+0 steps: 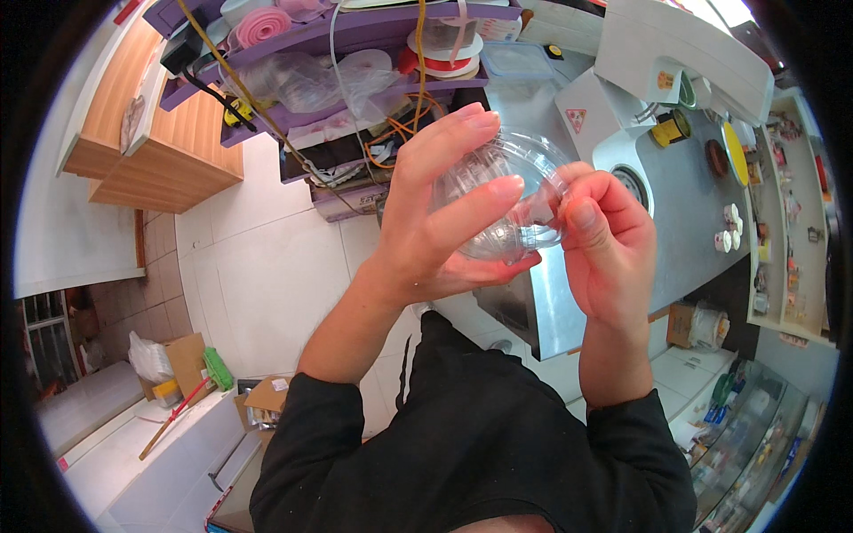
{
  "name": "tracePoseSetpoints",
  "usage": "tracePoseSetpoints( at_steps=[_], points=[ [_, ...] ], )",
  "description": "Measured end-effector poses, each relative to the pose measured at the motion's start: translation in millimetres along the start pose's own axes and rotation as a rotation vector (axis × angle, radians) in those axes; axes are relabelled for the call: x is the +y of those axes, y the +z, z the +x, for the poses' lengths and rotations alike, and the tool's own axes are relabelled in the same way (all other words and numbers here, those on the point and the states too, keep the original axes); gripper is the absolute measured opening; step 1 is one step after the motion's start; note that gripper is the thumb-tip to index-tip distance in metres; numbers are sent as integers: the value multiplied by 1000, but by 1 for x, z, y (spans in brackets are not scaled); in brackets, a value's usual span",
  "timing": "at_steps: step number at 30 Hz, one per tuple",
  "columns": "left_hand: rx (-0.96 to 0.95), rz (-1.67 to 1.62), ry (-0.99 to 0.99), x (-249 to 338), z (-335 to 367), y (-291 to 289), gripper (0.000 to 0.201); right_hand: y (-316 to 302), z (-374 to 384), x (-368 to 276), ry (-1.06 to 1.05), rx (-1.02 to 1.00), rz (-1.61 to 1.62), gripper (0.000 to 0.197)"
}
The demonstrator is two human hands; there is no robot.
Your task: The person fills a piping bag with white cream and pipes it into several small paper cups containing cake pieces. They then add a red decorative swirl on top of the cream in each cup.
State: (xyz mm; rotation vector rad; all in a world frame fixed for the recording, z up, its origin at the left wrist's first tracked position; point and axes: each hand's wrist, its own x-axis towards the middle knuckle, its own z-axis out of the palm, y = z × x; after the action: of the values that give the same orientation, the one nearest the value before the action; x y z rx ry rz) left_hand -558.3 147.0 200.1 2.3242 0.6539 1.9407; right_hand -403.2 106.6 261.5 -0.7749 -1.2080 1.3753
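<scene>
A stack of clear plastic lids or shallow cups [506, 200] is up in front of my chest, tilted, its round rim toward the right. My left hand [453, 200] wraps it from the left, fingers over the top and side and the lower fingers beneath. At the rim's right edge my right hand [609, 231] pinches with thumb and curled forefinger. How many pieces are nested cannot be made out. Behind the stack lies the edge of a steel counter [569, 311].
A white machine [613, 133] stands on the counter, with a yellow-and-black tin [671, 129] and small white cups [729, 226] to its right. Purple shelves [302, 107] with ribbon spools and dangling cords are at upper left. Cardboard boxes [267, 400] sit at lower left.
</scene>
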Motion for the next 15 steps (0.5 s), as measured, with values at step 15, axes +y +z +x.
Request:
tracePoseSetpoints(
  at_steps=[15],
  points=[
    [62,-148,-48,4,0,2,62,5,-5,-5,-49,-107,-353,9]
  ],
)
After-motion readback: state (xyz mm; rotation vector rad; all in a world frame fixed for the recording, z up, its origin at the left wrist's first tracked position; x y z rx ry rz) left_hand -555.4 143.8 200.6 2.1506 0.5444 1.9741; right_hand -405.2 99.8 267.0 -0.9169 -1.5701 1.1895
